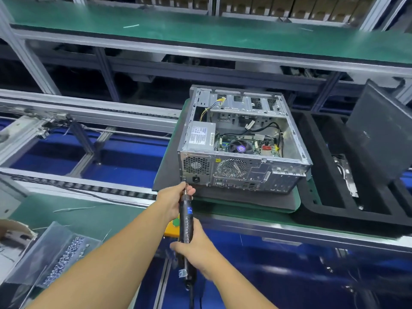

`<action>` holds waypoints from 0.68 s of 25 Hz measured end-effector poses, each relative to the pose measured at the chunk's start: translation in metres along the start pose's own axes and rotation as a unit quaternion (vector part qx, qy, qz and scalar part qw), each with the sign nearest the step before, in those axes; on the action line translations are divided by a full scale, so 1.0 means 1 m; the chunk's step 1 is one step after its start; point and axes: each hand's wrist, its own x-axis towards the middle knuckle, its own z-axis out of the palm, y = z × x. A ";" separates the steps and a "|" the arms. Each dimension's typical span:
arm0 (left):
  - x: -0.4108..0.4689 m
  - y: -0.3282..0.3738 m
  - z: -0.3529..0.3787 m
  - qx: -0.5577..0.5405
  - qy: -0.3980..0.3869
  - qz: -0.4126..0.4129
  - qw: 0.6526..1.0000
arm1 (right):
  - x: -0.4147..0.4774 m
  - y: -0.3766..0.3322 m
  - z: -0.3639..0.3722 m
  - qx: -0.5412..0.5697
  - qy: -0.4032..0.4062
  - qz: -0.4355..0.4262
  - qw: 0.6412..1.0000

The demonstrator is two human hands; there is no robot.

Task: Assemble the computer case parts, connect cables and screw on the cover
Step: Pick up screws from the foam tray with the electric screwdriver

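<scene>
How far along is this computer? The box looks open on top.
Inside the case, the power supply, fan-topped board and cables look fitted. In hand: the right hand grips an electric screwdriver while the left hand pinches its tip at the case's rear lower corner. Left to do: the open side has no cover; a dark panel, probably the cover, leans to the right.

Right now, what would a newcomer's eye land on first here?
The open computer case sits centre frame on a dark mat, cover off and insides exposed. Just in front of it, the black electric screwdriver points at the case's near left corner, with the right hand gripping its body and the left hand pinching near the bit. A black panel leans at the far right.
</scene>
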 end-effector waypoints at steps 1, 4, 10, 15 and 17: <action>0.005 0.000 -0.001 -0.002 0.002 -0.003 1.000 | 0.004 0.000 0.001 0.000 0.005 0.003 1.000; 0.015 0.001 -0.001 -0.021 -0.008 -0.010 1.000 | 0.013 0.001 0.002 0.000 0.015 0.010 1.000; 0.021 0.005 -0.002 -0.040 -0.013 -0.022 0.999 | 0.019 -0.004 -0.001 0.001 0.012 0.018 1.000; 0.023 0.007 -0.006 -0.033 -0.023 -0.022 0.999 | 0.023 -0.003 0.004 0.010 0.014 0.020 1.000; 0.023 0.010 -0.009 -0.018 -0.032 -0.025 0.999 | 0.025 -0.002 0.007 0.010 0.016 0.018 1.000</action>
